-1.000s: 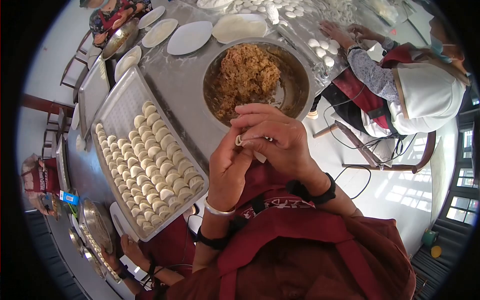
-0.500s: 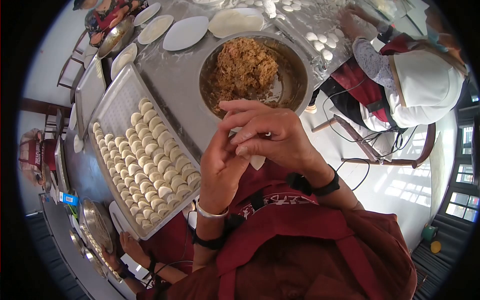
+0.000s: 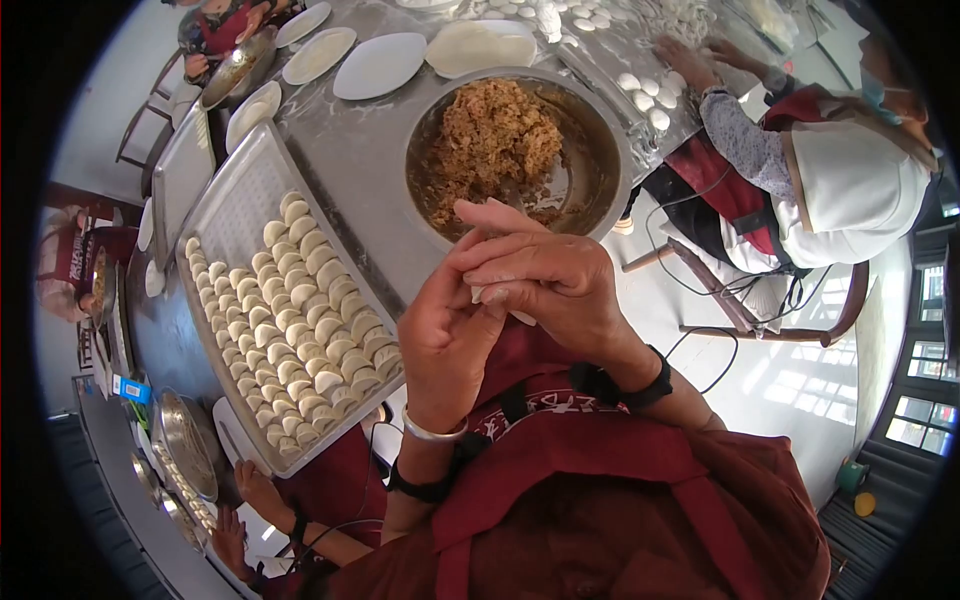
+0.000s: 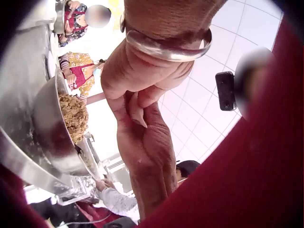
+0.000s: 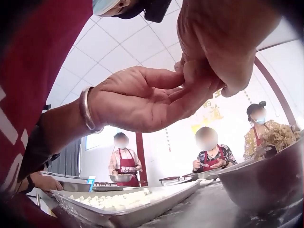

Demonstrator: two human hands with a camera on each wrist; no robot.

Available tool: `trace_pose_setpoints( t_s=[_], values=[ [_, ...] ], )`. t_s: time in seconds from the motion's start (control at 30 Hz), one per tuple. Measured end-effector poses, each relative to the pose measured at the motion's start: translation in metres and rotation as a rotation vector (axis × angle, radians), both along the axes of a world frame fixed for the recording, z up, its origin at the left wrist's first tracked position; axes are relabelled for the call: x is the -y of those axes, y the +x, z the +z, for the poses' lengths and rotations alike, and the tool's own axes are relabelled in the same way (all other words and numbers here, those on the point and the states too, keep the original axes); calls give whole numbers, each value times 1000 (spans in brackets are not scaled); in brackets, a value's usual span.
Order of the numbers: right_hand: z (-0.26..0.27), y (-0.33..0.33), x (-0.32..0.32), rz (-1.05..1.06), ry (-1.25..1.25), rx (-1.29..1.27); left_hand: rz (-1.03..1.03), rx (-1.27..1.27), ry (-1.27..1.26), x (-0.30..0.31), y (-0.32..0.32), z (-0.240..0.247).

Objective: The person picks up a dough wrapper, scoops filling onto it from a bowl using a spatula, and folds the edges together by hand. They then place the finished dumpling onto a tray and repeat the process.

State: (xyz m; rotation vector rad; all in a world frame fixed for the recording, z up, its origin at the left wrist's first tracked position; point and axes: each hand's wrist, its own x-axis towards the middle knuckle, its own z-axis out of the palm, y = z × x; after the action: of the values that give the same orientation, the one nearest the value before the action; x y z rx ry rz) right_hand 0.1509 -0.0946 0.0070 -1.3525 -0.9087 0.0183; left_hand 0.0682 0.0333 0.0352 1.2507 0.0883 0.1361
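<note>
A pale dumpling [image 4: 137, 113] is pinched between my two hands, mostly covered by the fingers. In the head view, my left hand [image 3: 440, 318] cups it from the left, its thumb against the dough. My right hand [image 3: 565, 285] closes over it from the other side, thumb and fingers pressing the edge. Both hands are just in front of the near rim of a steel bowl [image 3: 612, 200] that holds a mound of brown minced filling [image 3: 500, 135]. To the left lies a metal tray [image 3: 232, 190] with rows of folded dumplings [image 3: 300, 320].
White plates [image 3: 380, 66] stand beyond the bowl, some with dough wrappers. Round dough pieces [image 3: 643, 100] lie near a person [image 3: 840, 190] working at the right. Another person's hands [image 3: 262, 495] are by the tray's near corner. A wooden chair [image 3: 730, 290] stands at the right.
Both hands stay together around the dumpling while the fingers shift over its edge. The right fingers lie closer over the left ones. The head view has swayed slightly.
</note>
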Motion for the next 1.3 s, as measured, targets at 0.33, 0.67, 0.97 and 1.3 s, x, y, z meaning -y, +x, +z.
trace_pose_setpoints(
  t_s=[0.33, 0.67, 0.97, 1.3],
  values=[
    [6, -12, -12, -166, -44, -71, 48, 1, -191, -3, -3, -15],
    [6, -8, -20, -193, -74, -10, -35, 65, -632, -15, -1, -15],
    [-3, 8, -18, -133, -208, 230, -33, -7, -656, -16, -3, -27],
    [8, 8, -21, -201, -216, 200, -79, 58, -772, -18, 1, -27]
  ],
)
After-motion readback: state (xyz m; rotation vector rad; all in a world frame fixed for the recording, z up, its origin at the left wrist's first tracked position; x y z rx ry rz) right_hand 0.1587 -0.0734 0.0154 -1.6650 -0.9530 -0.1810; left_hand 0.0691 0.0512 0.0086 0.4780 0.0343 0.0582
